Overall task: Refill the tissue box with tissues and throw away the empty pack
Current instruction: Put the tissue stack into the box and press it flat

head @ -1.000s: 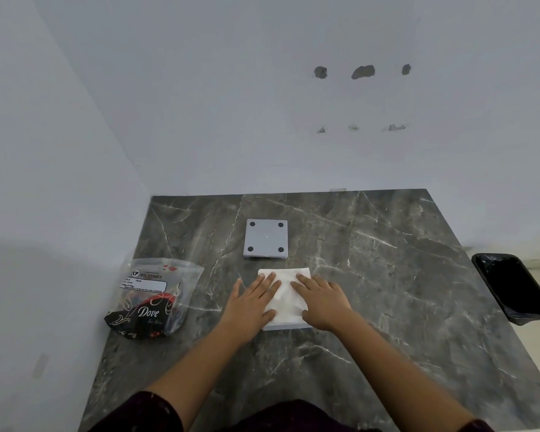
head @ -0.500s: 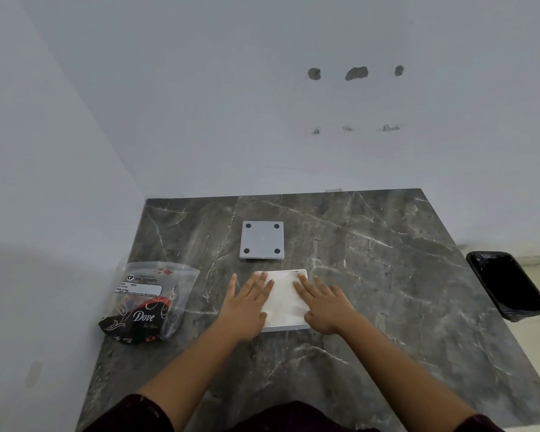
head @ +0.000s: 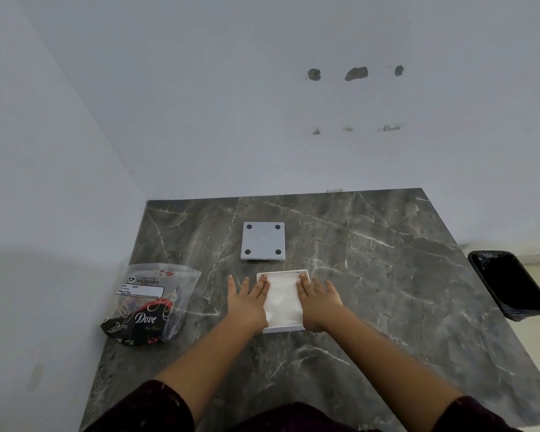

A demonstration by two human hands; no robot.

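Both hands (head: pixel 247 302) spread apart, exposing white tissues (head: pixel 283 299).

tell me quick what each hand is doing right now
Left hand: open, flat, pressing the tissues in the tissue box.
Right hand: open, flat, pressing the tissues too. Neither grips anything.

1. I stand at a dark marble-patterned counter (head: pixel 387 291) set into the corner of a bare, plain room, likely a home.
2. Pale painted walls (head: pixel 200 104) fill the upper frame, pocked with old fixture holes (head: pixel 356 73) at upper right.
3. A black-lined bin (head: pixel 508 285) sits on the floor at the right edge.
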